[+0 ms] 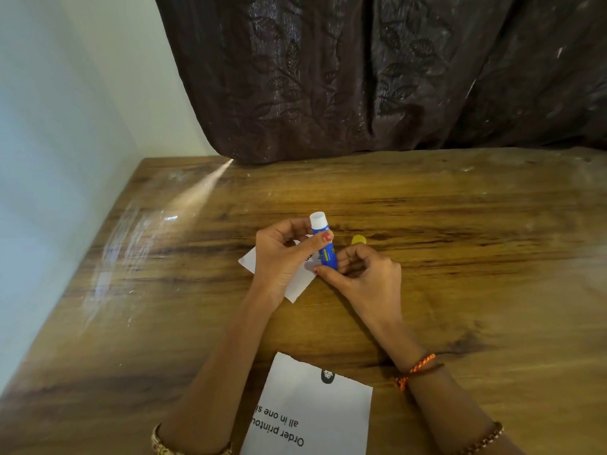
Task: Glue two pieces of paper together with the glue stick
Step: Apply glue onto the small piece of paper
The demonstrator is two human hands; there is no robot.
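Observation:
A blue glue stick (325, 239) with a white open top stands tilted above the middle of the wooden table (460, 257). My left hand (282, 254) grips its upper body between thumb and fingers. My right hand (364, 274) holds its lower end with the fingers curled around the base. The yellow cap (358, 240) lies on the table just behind my right hand. A small white piece of paper (300, 280) lies under my left hand, partly hidden. A larger printed piece of paper (312, 412) lies near the front edge between my forearms.
A dark brown patterned curtain (377, 77) hangs over the table's back edge. A pale wall (59, 159) runs along the table's left side. Bare wood stretches to the right and left of my hands.

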